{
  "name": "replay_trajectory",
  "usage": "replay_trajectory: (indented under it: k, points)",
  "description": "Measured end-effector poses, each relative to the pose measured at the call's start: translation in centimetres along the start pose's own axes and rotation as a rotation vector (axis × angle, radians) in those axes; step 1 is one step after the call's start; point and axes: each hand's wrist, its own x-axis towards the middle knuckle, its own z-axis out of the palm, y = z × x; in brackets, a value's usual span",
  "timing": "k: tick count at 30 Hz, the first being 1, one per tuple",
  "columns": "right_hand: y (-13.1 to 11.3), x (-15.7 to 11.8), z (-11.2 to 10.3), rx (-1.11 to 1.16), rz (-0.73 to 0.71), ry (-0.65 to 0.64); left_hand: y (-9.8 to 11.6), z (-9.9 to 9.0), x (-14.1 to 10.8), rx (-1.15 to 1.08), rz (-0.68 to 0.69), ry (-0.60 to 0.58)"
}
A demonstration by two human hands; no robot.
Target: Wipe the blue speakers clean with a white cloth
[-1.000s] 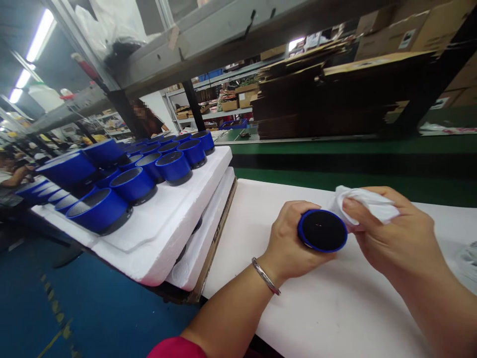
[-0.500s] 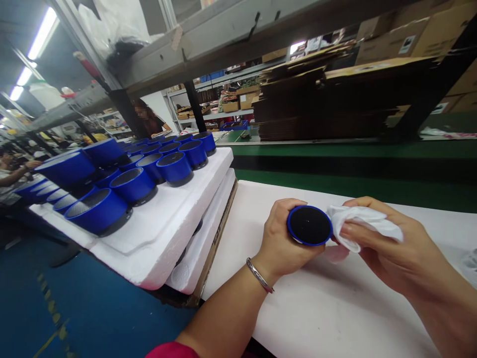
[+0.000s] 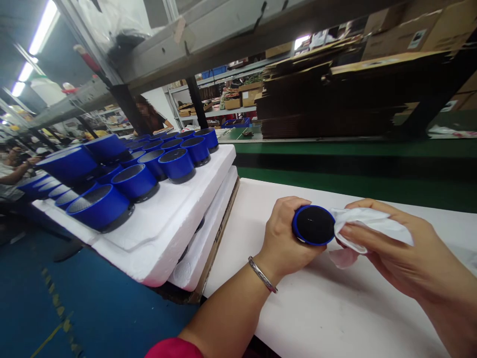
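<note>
My left hand [image 3: 285, 238], with a silver bangle at the wrist, is wrapped round a small blue cylindrical speaker [image 3: 313, 225]. The speaker's black mesh end faces up toward me. In my right hand [image 3: 402, 248] a white cloth [image 3: 367, 223] is pinched between thumb and fingers, and its edge touches the speaker's right rim. Both hands are above the white tabletop [image 3: 309, 318]. More blue speakers [image 3: 177, 164] stand in rows on a white foam tray [image 3: 167, 219] to the left, some piled on others.
Beneath the upper foam tray lies a second foam tray [image 3: 186, 271]. A green conveyor [image 3: 335, 169] runs behind the table. Stacked flat cardboard [image 3: 316, 104] stands beyond it, under a metal shelf beam [image 3: 216, 40]. At the back left is a person [image 3: 149, 117].
The speaker has tilted slightly in my left hand and both hands have shifted a little to the right in view. The cloth stays against the speaker's right side.
</note>
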Motion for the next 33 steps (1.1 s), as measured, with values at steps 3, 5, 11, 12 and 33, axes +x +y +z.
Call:
replay_trajectory:
  k: [3,5,11,12,33]
  points:
    - [0.2,0.1,0.3,-0.054,-0.042,0.060,-0.1,0.0,0.0,0.032,0.051,0.027]
    - [0.4,0.1,0.5,-0.059,-0.058,0.090,-0.2,0.0,-0.1,0.062,0.033,0.029]
    - [1.0,0.1,0.8,-0.028,-0.023,0.115,-0.1,-0.1,-0.2,0.092,0.000,0.034]
    - [0.9,0.1,0.8,-0.024,-0.015,0.125,0.0,-0.1,-0.2,0.082,0.004,0.035]
    - [-0.3,0.2,1.7,-0.116,-0.024,0.215,0.5,0.6,-0.5,-0.004,-0.235,0.023]
